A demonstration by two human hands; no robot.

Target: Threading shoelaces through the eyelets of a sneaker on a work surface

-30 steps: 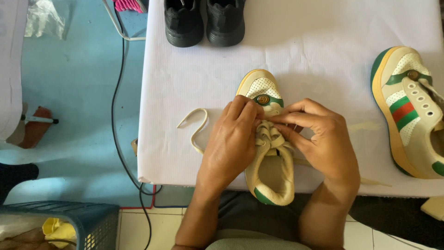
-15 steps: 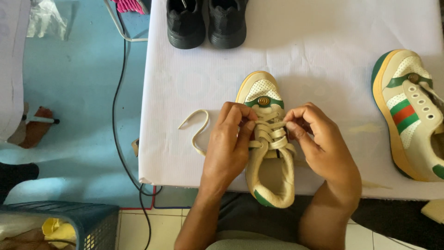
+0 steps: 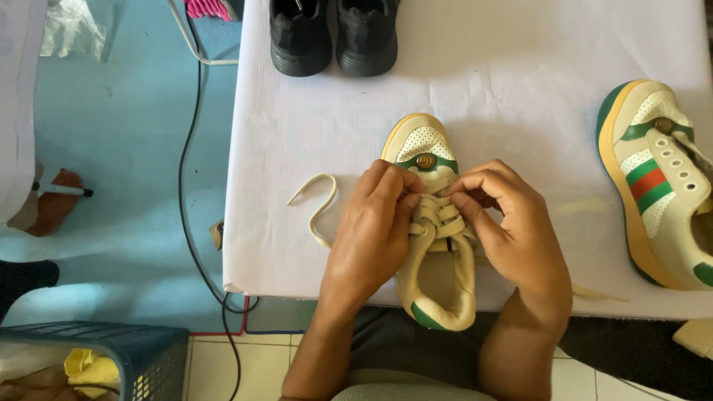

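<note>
The person is bending over a cream sneaker (image 3: pixel 434 260) that is lying on the white-covered table (image 3: pixel 520 89), its heel hanging at the near edge and its toe pointing away, so the shoe's long axis is running straight out from the body. Both hands are working at the lacing over the tongue. The left hand (image 3: pixel 371 238) is coming in from the left side, its fingers (image 3: pixel 405 199) curled and pinching the cream lace (image 3: pixel 438 215) at the upper crossings. The right hand (image 3: pixel 516 230) is coming in from the right, fingers bent and gripping the same lace just beside the left fingertips; the two hands are nearly touching over the shoe's midline, neither clearly nearer. A loose end of the lace (image 3: pixel 316 204) is trailing in a loop across the table to the left of the shoe, closer to the left hand.

A matching sneaker (image 3: pixel 657 186) with a green and red stripe is lying well apart to the right, and a black pair of shoes (image 3: pixel 334 33) is sitting at the far edge. A blue basket (image 3: pixel 104 356) is standing on the floor.
</note>
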